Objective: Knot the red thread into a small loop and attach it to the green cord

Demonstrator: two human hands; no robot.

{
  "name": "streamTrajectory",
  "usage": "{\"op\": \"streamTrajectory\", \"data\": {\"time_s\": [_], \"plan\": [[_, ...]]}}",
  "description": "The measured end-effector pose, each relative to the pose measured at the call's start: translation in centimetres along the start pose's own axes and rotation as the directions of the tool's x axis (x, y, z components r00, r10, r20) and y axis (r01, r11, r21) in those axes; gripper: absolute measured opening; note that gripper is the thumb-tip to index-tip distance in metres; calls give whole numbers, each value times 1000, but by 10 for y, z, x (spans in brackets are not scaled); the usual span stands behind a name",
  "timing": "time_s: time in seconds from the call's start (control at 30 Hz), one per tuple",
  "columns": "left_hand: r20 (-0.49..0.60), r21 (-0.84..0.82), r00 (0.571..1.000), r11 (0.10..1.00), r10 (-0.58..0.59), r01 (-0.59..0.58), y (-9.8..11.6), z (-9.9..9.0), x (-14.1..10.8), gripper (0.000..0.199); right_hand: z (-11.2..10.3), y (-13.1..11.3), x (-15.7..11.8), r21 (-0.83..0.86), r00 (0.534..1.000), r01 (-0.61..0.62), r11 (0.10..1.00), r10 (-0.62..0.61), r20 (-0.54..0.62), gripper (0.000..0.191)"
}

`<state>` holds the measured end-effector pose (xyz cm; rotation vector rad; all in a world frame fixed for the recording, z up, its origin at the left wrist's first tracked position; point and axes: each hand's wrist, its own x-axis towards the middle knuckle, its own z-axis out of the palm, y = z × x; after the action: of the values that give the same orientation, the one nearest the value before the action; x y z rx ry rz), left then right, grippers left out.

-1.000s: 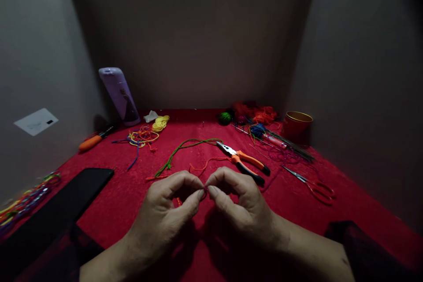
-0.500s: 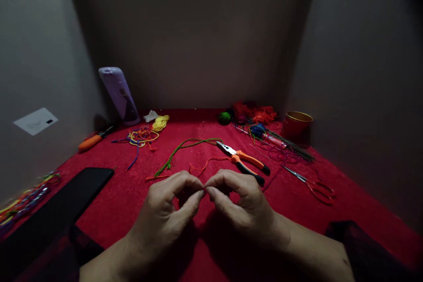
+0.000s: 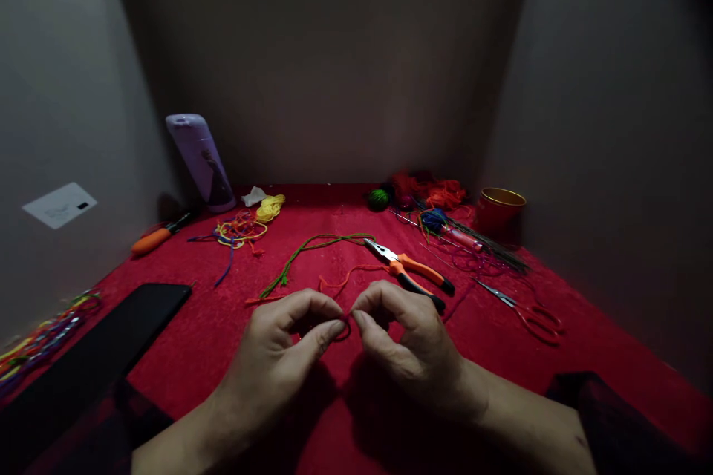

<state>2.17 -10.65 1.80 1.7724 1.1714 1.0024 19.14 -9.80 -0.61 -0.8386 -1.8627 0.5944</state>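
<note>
Low in the middle of the view, my left hand (image 3: 287, 341) pinches a thin dark red cord (image 3: 346, 328) between thumb and index finger. The cord bends in a small loop between the fingertips. My right hand (image 3: 409, 341) faces it, its thumb and index finger pinched on the same cord, a small gap from the left fingertips. Just beyond the hands lie an orange-red string (image 3: 350, 274), a green cord (image 3: 295, 256) and pliers (image 3: 412, 271) with orange and black handles.
Scissors (image 3: 521, 308) and a red cup (image 3: 501, 208) stand or lie to the right, near yarn balls (image 3: 379, 199). On the left are a dark flat object (image 3: 111, 334), a purple bottle (image 3: 201, 163), an orange-handled tool (image 3: 151, 240) and tangled threads (image 3: 239, 228).
The fingertips, touching before, have parted slightly as my right hand shifted a little to the right. A small loop of dark red cord now shows between them.
</note>
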Motion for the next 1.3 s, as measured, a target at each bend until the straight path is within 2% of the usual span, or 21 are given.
{"op": "streamTrajectory", "data": {"time_s": [0.13, 0.27, 0.5, 0.63, 0.8, 0.9, 1.3], "plan": [[15, -109, 995, 989, -99, 100, 1, 0, -1, 5, 0, -1, 0, 15, 1000, -19, 1000, 19, -21, 9], [40, -158, 989, 976, -144, 148, 2, 1, 0, 7, 0, -2, 3, 37, 996, -72, 997, 74, -48, 9], [25, -149, 988, 976, -154, 156, 1, 1, 0, 7, -4, -5, 6, 100, 981, -194, 976, 192, 32, 13], [27, -97, 994, 989, -108, 110, -1, 0, 0, 7, -5, -9, 5, 128, 965, -242, 962, 225, 132, 16], [27, 54, 1000, 999, 3, -4, -2, 1, 1, 9, -2, -7, 5, 127, 969, -221, 967, 202, 142, 12], [30, 87, 999, 996, 33, -36, 0, 0, 2, 10, -1, -4, 4, 145, 973, -206, 968, 187, 134, 11], [36, -42, 993, 993, -111, 113, 3, 0, 2, 9, -2, -4, 5, 70, 970, -233, 970, 227, 89, 12]]}}
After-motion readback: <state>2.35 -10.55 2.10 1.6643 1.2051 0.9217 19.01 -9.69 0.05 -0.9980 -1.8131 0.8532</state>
